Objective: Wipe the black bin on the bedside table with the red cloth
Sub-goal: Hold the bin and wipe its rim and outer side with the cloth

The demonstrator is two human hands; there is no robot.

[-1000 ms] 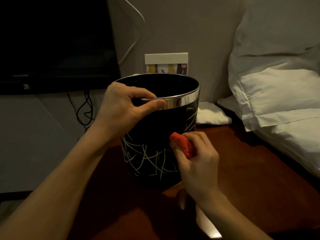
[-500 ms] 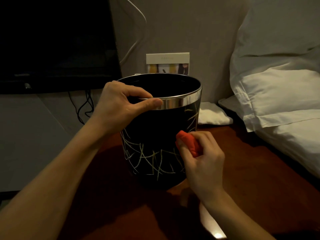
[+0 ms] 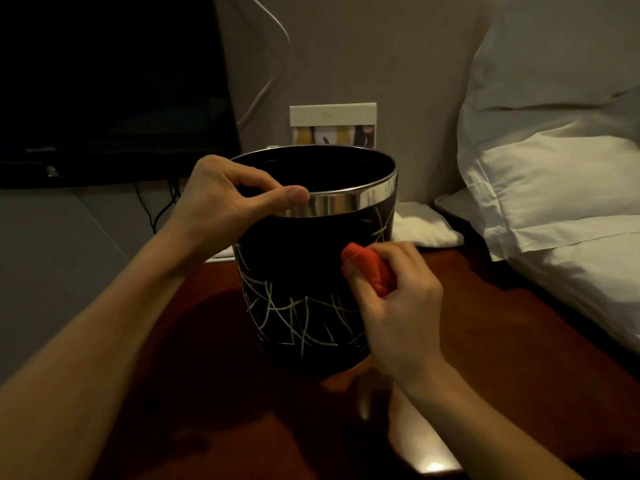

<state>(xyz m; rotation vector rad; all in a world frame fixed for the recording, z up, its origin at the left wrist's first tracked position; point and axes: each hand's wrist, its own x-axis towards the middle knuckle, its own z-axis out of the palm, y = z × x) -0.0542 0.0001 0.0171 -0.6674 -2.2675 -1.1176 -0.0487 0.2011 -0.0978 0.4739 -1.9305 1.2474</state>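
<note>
**Cloth pass climbing the bin's right flank**

While the left hand (image 3: 221,206) pinches the chrome rim band, thumb outside and fingers curled over the lip, the round black bin with pale scratch-line pattern (image 3: 311,271) stands upright on the dark red-brown wooden bedside table (image 3: 502,341), near its back edge. The right hand (image 3: 401,306) is closed round a bunched red cloth (image 3: 369,268), pressing it to the bin's right side wall at about mid-height.

Over the last second the cloth has travelled from the lower front of the wall round to the right and upward (the steadying grip has not shifted). Judgement: wiping is under way, with one section of the outer wall covered; the left side, rim band and interior appear not yet reached.

Noted nearby: white pillows (image 3: 554,188), a small folded white cloth (image 3: 422,223) behind the bin, a pale card box (image 3: 332,124) against the wall
</note>
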